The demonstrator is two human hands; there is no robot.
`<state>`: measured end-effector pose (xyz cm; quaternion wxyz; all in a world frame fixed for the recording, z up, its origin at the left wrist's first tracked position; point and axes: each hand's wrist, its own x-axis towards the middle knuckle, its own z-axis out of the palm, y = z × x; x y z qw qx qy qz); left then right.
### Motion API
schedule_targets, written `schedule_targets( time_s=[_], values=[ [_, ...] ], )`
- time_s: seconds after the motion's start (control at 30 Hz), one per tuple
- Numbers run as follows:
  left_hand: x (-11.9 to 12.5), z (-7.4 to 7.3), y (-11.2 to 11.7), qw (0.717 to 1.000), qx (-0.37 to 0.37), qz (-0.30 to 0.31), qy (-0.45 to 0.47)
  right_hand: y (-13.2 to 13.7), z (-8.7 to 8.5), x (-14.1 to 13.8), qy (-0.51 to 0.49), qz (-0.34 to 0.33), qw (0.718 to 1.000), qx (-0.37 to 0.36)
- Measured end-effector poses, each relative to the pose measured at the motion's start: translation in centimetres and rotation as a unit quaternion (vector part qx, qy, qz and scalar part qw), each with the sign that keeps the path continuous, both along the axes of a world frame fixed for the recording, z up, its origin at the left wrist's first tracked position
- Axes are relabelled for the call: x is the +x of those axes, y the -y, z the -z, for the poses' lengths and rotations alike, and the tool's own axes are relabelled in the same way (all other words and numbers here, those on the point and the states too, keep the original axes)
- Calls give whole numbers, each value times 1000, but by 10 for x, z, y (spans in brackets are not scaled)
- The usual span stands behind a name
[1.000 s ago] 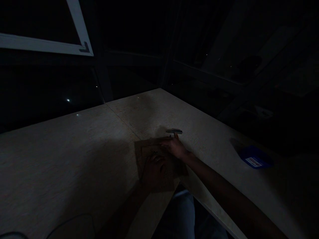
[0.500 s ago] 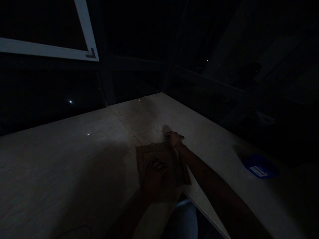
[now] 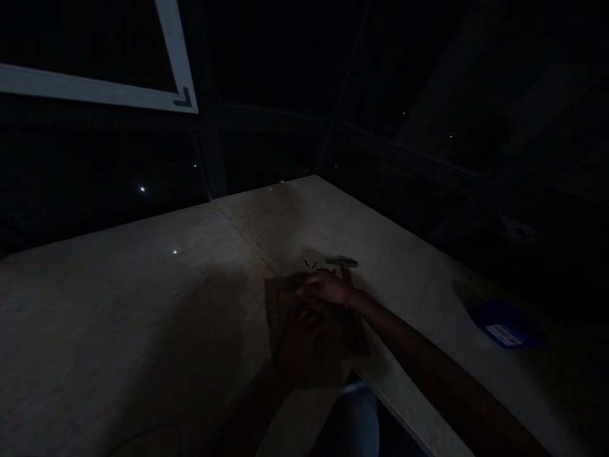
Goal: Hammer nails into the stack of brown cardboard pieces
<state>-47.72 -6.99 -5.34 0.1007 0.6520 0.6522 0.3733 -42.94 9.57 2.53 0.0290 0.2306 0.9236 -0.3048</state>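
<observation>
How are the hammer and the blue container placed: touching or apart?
Apart. The head view shows a wide stretch of tabletop between the hammer, near the right hand, and the blue container farther right.

My hammer has a dull metal head and a handle that looks wooden. The brown board before me looks like matt wood. My tabletop is matt and faintly mottled, the blue tub smooth plastic, and my trousers denim-like cloth.

board on table | small pieces behind it | hammer right of them | container farther right
</observation>
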Motion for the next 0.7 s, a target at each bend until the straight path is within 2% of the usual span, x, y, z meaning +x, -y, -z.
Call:
schedule_targets(
  time_s=[0.07, 0.2, 0.37, 0.47, 0.5, 0.57, 0.63, 0.7],
  values=[
    [1, -1, 0, 1000, 3, -4, -12, 10, 3, 5, 1, -51, 999, -12],
    [1, -1, 0, 999, 16, -17, -33, 22, 5, 8, 16, -84, 995, 45],
    [1, 2, -1, 999, 33, -16, -40, 32, -7, 8, 28, -98, 992, 78],
    [2, 2, -1, 999, 10, -15, -34, 25, -15, 9, -4, -107, 990, 95],
    [2, 2, -1, 999, 1, -16, -29, 19, -17, 9, -24, -84, 992, 88],
    [1, 2, -1, 1000, -10, -12, -22, 2, -15, 6, -69, 9, 996, 48],
    [0, 1, -1, 1000, -15, -4, -22, -19, -8, 1, -108, 118, 987, 5],
    [-2, -1, 0, 999, -28, 6, -26, -38, 3, -6, -137, 192, 972, -7]
  ],
)
